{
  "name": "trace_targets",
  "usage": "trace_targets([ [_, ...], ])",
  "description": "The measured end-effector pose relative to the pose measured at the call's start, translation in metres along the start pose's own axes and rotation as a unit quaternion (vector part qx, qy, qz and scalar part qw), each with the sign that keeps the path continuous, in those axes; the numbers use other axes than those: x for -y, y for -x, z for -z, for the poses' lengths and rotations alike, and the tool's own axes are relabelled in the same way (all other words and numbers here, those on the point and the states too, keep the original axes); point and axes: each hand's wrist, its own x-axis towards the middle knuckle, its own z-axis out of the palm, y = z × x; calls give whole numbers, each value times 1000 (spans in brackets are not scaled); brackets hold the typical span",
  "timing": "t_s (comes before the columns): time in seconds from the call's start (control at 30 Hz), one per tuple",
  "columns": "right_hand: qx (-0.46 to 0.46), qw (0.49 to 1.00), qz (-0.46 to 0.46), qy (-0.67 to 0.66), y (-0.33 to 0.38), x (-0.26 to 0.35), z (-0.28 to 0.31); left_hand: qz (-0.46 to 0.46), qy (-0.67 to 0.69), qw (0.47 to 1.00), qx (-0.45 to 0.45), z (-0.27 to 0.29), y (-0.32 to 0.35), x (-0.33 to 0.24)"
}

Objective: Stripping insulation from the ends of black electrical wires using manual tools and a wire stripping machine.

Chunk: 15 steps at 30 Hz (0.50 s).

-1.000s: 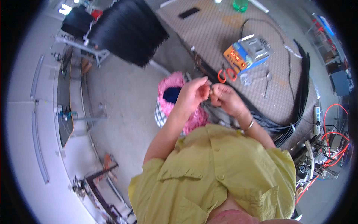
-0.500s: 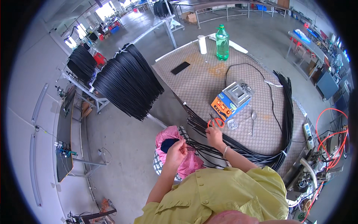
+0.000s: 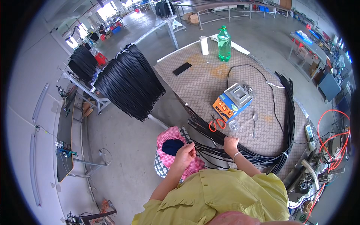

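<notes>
Patterned table beyond curled right hand, black cables beneath it, left hand pinched, both holds unclear

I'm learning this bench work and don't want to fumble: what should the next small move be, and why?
Perhaps the right hand should pinch one strand from the bundle of black cables and draw it toward the left hand: the right hand is at the bundle, and the left hand waits nearby, fingers curled. Whether either grips a strand is too small to tell.
</notes>
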Motion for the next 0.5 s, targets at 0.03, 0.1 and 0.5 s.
trace_targets([
  [0.03,3,1000,1,-11,-2,-1,-1,3,1,1000,-10,1,0,0],
  [0.1,-14,998,-37,-54,-6,-10,-14,7,6,999,-31,2,-2,2],
  [0.5,-19,884,175,-433,17,53,116,-13,-134,991,-28,-29,-4,17],
])
